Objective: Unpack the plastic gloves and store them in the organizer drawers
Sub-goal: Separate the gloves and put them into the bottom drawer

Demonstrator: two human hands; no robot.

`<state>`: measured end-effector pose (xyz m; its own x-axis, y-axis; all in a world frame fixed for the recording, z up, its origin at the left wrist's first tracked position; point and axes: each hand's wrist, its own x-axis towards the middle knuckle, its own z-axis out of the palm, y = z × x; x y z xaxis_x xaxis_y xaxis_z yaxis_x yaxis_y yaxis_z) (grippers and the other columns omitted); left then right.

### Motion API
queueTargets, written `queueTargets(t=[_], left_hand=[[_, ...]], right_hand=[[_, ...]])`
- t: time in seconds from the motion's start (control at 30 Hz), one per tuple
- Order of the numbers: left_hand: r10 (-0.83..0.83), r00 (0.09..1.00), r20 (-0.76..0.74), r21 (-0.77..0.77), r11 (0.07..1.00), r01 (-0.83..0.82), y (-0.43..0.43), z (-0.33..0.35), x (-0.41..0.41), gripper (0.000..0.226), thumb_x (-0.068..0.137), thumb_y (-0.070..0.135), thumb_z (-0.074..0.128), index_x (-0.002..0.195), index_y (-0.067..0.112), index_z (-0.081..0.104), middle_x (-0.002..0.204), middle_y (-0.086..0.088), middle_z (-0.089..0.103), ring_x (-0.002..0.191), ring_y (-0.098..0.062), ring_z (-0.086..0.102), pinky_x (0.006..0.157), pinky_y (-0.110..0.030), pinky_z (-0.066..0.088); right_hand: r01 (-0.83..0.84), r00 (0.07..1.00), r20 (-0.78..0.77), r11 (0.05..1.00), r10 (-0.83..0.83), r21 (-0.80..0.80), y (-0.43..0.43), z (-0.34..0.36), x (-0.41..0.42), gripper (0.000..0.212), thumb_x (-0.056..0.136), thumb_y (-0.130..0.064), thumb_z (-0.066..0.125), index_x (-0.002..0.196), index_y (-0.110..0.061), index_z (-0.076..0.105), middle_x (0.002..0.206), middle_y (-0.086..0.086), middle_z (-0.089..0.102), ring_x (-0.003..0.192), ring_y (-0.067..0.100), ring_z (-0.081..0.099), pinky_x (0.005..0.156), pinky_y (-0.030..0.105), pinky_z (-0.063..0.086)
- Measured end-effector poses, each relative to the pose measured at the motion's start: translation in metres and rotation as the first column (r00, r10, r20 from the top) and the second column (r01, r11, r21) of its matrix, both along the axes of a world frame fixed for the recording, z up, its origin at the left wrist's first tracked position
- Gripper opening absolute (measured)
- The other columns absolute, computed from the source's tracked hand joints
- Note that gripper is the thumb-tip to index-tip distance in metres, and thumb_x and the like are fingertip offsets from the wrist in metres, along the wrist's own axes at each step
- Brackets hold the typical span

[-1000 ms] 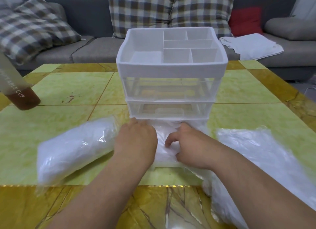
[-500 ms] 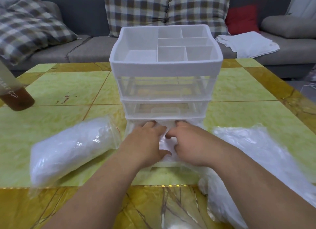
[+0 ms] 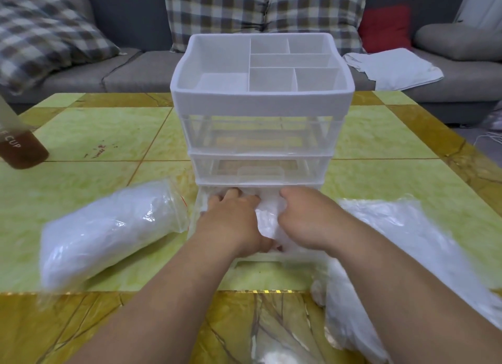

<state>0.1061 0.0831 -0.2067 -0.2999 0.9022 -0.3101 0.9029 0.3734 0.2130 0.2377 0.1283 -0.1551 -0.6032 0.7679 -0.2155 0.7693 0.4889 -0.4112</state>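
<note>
Both hands press loose plastic gloves (image 3: pixel 267 222) down into the pulled-out bottom drawer (image 3: pixel 274 259) of the organizer (image 3: pixel 260 102); the left hand (image 3: pixel 233 222) lies flat with spread fingers, the right hand (image 3: pixel 304 217) is curled on the pile. Pressing evenly should help the drawer close without catching plastic. Left of the hands lies a full glove bag (image 3: pixel 108 233), right an emptied wrapper (image 3: pixel 407 244), on a yellow-green table (image 3: pixel 108 129) before a grey sofa (image 3: pixel 135 70).

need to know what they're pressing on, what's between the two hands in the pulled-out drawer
In the head view, a crumpled wad of plastic gloves sits between the left hand and right hand, inside the open bottom drawer.
</note>
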Motion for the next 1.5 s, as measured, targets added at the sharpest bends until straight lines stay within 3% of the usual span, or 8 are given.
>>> queueTargets(t=[0.3, 0.47, 0.67, 0.8, 0.97, 1.17, 1.37, 1.5], left_hand=[[0.065, 0.998, -0.027, 0.029, 0.998, -0.064, 0.002, -0.003, 0.005, 0.106, 0.051, 0.078, 0.072, 0.142, 0.036, 0.039, 0.138, 0.006, 0.038, 0.133, -0.028, 0.031, 0.107, -0.047, 0.04], [0.046, 0.999, -0.024, 0.039, 0.998, -0.045, 0.003, -0.004, 0.001, 0.113, 0.05, 0.079, 0.075, 0.146, 0.036, 0.036, 0.144, 0.005, 0.036, 0.137, -0.029, 0.028, 0.111, -0.047, 0.037], [0.016, 0.999, -0.048, 0.031, 0.999, -0.015, 0.005, -0.008, -0.003, 0.113, 0.034, 0.083, 0.054, 0.136, 0.036, 0.044, 0.135, 0.005, 0.044, 0.132, -0.026, 0.036, 0.108, -0.046, 0.037], [-0.011, 0.997, -0.076, 0.039, 0.999, 0.014, 0.007, -0.009, -0.002, 0.11, 0.028, 0.078, 0.034, 0.128, 0.034, 0.047, 0.129, 0.007, 0.051, 0.129, -0.024, 0.038, 0.105, -0.047, 0.037], [-0.007, 0.997, -0.071, 0.051, 0.999, 0.011, 0.007, -0.008, -0.002, 0.103, 0.035, 0.072, 0.04, 0.131, 0.034, 0.046, 0.129, 0.007, 0.052, 0.129, -0.023, 0.039, 0.105, -0.043, 0.037], [-0.006, 0.997, -0.082, -0.001, 1.0, 0.006, 0.004, -0.001, 0.002, 0.109, 0.029, 0.078, 0.043, 0.129, 0.034, 0.046, 0.13, 0.009, 0.049, 0.13, -0.023, 0.037, 0.105, -0.043, 0.038], [0.036, 0.997, -0.071, 0.004, 0.999, -0.036, 0.001, 0.001, 0.004, 0.096, 0.033, 0.08, 0.044, 0.12, 0.039, 0.05, 0.125, 0.011, 0.052, 0.129, -0.024, 0.039, 0.105, -0.042, 0.036], [-0.018, 0.999, -0.032, -0.007, 1.0, 0.018, -0.006, 0.017, 0.009, 0.084, 0.066, 0.073, 0.063, 0.136, 0.032, 0.045, 0.141, 0.002, 0.048, 0.137, -0.022, 0.033, 0.11, -0.037, 0.026]], right_hand=[[-0.285, 0.952, 0.091, 0.956, 0.291, -0.071, -0.014, 0.031, 0.032, 0.034, 0.085, -0.014, 0.057, 0.111, -0.029, 0.073, 0.103, -0.012, 0.072, 0.093, 0.006, 0.066, 0.089, 0.029, 0.054], [-0.347, 0.853, 0.414, 0.938, 0.319, -0.008, -0.018, 0.016, 0.033, 0.031, 0.088, -0.011, 0.047, 0.106, -0.018, 0.071, 0.103, 0.001, 0.067, 0.103, 0.02, 0.058, 0.121, 0.048, 0.009], [-0.267, 0.873, 0.424, 0.964, 0.24, 0.005, -0.032, 0.031, 0.029, 0.036, 0.091, -0.006, 0.045, 0.118, -0.02, 0.063, 0.113, 0.0, 0.061, 0.115, 0.021, 0.053, 0.122, 0.051, 0.01], [-0.148, 0.97, 0.212, 0.981, 0.119, 0.128, -0.046, 0.037, 0.019, 0.027, 0.093, -0.014, 0.049, 0.07, -0.022, 0.036, 0.076, -0.003, 0.039, 0.066, 0.011, 0.036, 0.081, 0.038, 0.039], [-0.07, 0.945, 0.312, 0.991, 0.103, -0.115, -0.041, 0.015, 0.009, 0.026, 0.101, -0.034, 0.04, 0.08, -0.019, 0.04, 0.091, 0.0, 0.048, 0.1, 0.029, 0.043, 0.111, 0.056, 0.029], [-0.111, 0.965, 0.224, 0.986, 0.137, -0.123, -0.031, 0.02, 0.013, 0.036, 0.102, -0.033, 0.037, 0.069, -0.018, 0.039, 0.074, 0.0, 0.043, 0.069, 0.018, 0.044, 0.063, 0.031, 0.039], [-0.059, 0.993, 0.115, 0.987, 0.042, 0.149, -0.028, 0.025, 0.011, 0.036, 0.091, -0.014, 0.048, 0.064, -0.023, 0.027, 0.07, -0.007, 0.031, 0.067, 0.016, 0.035, 0.099, 0.044, 0.034], [-0.13, 0.954, 0.283, 0.988, 0.101, 0.085, -0.01, -0.005, 0.013, 0.012, 0.099, -0.028, 0.045, 0.089, -0.023, 0.045, 0.105, -0.003, 0.045, 0.119, 0.024, 0.047, 0.115, 0.064, 0.014]])
